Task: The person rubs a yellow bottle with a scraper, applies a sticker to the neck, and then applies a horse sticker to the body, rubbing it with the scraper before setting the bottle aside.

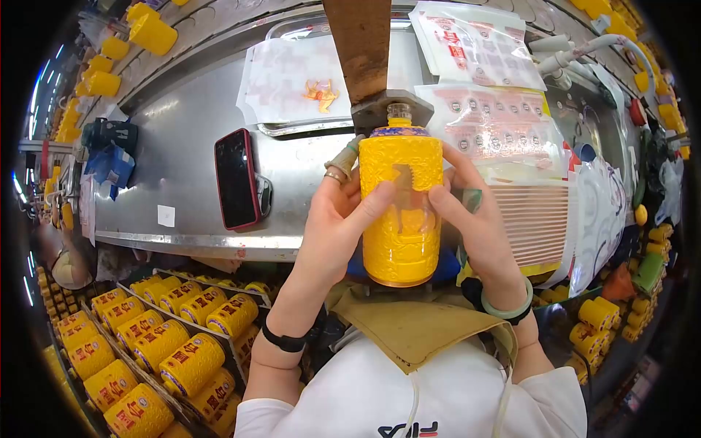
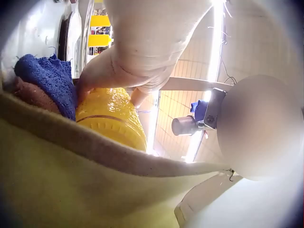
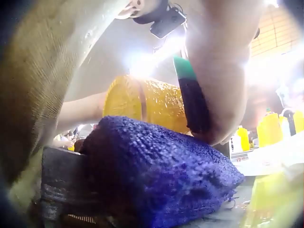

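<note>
A yellow embossed bottle with a brown horse picture on its front is held between both hands. Its narrow neck points away, at a metal fitting on a wooden post. My left hand grips the left side, thumb pressed on the front beside the horse; a beige sleeve covers one finger. The right hand holds the other side, its thumb at the horse's right edge. A flat green and black piece lies along the right hand in the right wrist view. Blue cloth sits below the bottle.
A phone rests on the metal table. Behind the bottle lie a sheet with an orange decal and printed decal sheets. Crates at lower left hold several yellow bottles. The wooden post stands just beyond the bottle.
</note>
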Tool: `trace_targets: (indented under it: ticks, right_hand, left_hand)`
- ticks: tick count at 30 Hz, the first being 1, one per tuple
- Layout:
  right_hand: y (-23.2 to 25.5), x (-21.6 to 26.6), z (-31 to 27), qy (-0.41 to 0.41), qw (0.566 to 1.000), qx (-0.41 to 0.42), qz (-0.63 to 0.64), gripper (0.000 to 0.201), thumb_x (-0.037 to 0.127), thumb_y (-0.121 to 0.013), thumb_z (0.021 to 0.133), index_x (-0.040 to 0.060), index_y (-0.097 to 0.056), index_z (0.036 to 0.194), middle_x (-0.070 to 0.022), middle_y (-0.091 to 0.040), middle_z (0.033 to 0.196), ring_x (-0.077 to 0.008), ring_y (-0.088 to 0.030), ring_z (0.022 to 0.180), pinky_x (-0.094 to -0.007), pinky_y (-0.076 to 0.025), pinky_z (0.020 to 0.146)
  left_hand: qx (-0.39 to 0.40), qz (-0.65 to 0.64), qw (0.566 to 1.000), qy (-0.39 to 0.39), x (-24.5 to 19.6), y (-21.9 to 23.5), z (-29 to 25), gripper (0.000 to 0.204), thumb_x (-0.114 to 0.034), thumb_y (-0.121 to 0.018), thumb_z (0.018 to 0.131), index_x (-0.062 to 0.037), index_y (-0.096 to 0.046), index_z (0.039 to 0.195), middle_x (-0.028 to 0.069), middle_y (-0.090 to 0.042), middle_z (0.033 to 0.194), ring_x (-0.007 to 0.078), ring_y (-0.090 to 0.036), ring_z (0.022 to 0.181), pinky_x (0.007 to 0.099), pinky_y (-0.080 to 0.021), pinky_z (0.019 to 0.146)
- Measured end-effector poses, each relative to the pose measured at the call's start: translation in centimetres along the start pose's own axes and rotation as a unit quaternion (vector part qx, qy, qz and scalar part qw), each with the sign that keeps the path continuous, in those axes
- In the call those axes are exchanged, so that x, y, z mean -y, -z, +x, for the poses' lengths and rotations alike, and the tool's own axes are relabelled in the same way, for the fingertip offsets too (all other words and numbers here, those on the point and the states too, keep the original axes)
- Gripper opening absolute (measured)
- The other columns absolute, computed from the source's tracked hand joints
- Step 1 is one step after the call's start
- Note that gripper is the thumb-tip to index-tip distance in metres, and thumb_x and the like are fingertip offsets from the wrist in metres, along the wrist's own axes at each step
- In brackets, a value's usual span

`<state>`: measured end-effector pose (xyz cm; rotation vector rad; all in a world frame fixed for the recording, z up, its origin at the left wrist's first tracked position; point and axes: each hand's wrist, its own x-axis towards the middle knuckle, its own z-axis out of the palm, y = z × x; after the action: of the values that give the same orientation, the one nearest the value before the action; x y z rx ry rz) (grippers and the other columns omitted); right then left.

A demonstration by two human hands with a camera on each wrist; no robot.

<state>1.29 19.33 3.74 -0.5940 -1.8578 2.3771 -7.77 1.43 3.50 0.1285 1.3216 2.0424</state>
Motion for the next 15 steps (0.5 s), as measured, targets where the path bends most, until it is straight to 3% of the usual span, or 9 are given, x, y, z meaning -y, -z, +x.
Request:
trace_targets:
  ticks: [15]
  right_hand:
    - [-0.10, 0.52, -0.16, -0.009, 0.999, 0.024, 0.044, 0.062, 0.005, -0.067, 0.102, -0.0032, -0.039, 0.156, -0.0013, -0.060, 0.095, -0.0117, -0.065, 0.086, -0.0269, -0.051, 0.081]
  left_hand:
    - [0.003, 0.000, 1.000, -0.002, -0.12, -0.12, -0.08, 0.069, -0.011, -0.072, 0.101, 0.0009, -0.035, 0.157, 0.0158, -0.055, 0.150, 0.0209, -0.056, 0.136, 0.0380, -0.044, 0.116]
